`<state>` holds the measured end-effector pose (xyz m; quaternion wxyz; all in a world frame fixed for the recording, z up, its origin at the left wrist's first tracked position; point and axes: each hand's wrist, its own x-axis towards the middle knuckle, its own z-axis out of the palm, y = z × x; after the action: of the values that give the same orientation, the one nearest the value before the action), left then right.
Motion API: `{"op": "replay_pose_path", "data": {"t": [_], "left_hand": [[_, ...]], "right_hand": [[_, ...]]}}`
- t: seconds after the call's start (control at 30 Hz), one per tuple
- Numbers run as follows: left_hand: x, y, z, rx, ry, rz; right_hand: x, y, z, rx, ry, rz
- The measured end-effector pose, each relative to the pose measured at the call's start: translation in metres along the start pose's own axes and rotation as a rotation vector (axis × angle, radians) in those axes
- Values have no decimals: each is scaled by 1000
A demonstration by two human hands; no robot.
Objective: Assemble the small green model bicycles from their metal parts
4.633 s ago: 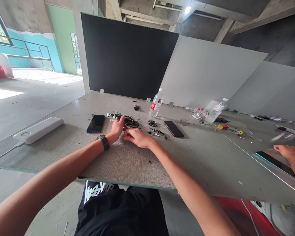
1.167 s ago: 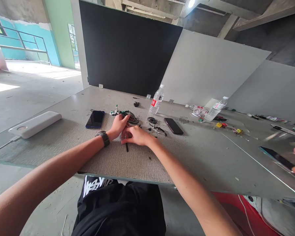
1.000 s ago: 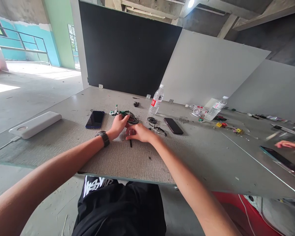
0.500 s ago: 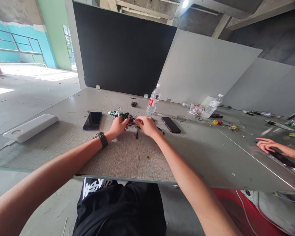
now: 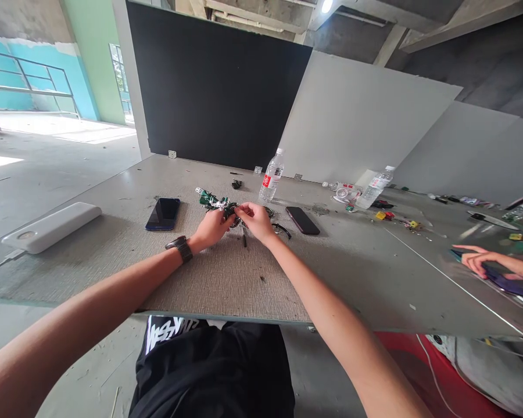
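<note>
A small green and silver model bicycle frame (image 5: 212, 201) with a black wheel is lifted a little above the grey table (image 5: 200, 278). My left hand (image 5: 211, 227), with a dark watch on its wrist, is closed on the frame from below. My right hand (image 5: 256, 220) pinches at the black wheel end and holds a thin black tool (image 5: 244, 237) that points down toward the table. Loose black wheels and parts (image 5: 275, 223) lie just right of my hands.
A dark blue phone (image 5: 163, 213) lies left of my hands, a black phone (image 5: 302, 220) right. Two water bottles (image 5: 271, 183) stand behind. A white power bank (image 5: 50, 226) lies far left. Another person's hand (image 5: 479, 261) rests on a phone at far right. Coloured bits (image 5: 386, 215) lie about.
Both hands moved away from me across the table to the green frame and raised it off the surface. The black tool went along in my right hand. The other person's hand reached onto their phone.
</note>
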<state>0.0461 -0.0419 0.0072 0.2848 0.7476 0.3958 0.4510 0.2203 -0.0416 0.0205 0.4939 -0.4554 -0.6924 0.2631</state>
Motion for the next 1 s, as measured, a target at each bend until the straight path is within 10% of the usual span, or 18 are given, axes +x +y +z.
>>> {"op": "replay_pose_path", "data": {"t": [1.0], "left_hand": [[-2,7,-1,112,33,58]], "right_hand": [[-2,-10,1,51,72,-9]]}}
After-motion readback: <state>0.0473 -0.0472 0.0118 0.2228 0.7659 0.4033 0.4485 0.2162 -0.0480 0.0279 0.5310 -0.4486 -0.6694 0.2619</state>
